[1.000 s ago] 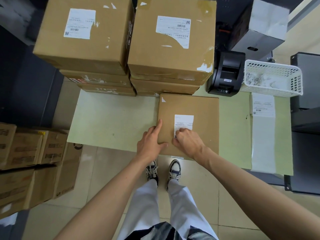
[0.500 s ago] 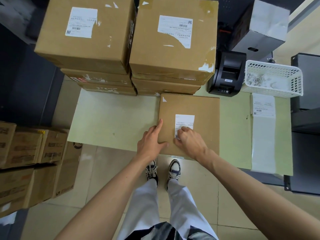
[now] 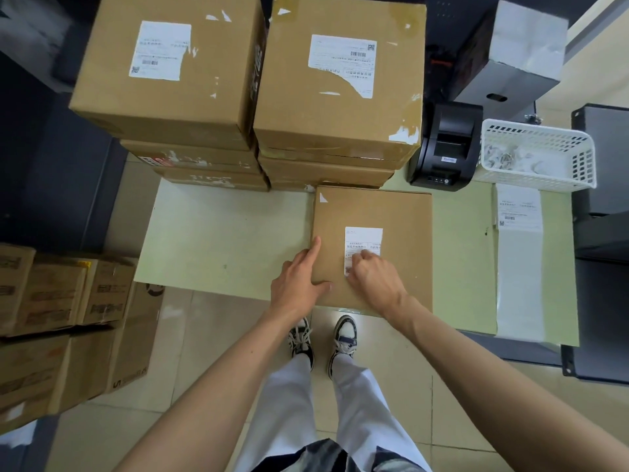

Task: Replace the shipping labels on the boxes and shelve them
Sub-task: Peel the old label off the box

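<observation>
Curled over the lower half of a white shipping label (image 3: 363, 245), right hand (image 3: 373, 282) with fingertips bunched at the sheet's near edge — apparently pinching or picking at it, though knuckles hide the actual contact. Spread flat at the left edge of a flat cardboard box (image 3: 401, 247), left hand (image 3: 299, 282), index finger straight along the side, thumb laid across the near corner, nothing clasped. Box lying on a pale green table (image 3: 221, 240), near edge overhanging slightly above a pair of sneakers. Label set roughly at the middle of the lid. Stacked behind, touching the box's far side, two piles of larger cartons (image 3: 337, 97) — each top face bearing a torn white label and scraps of old paper. Right of the stacks, a black label printer (image 3: 442, 148), then a white plastic basket (image 3: 537, 158) holding crumpled scraps. Below the basket, a long strip of backing paper (image 3: 519, 267) with one printed label at its far end. On the floor at left, more brown cartons (image 3: 51, 301).
</observation>
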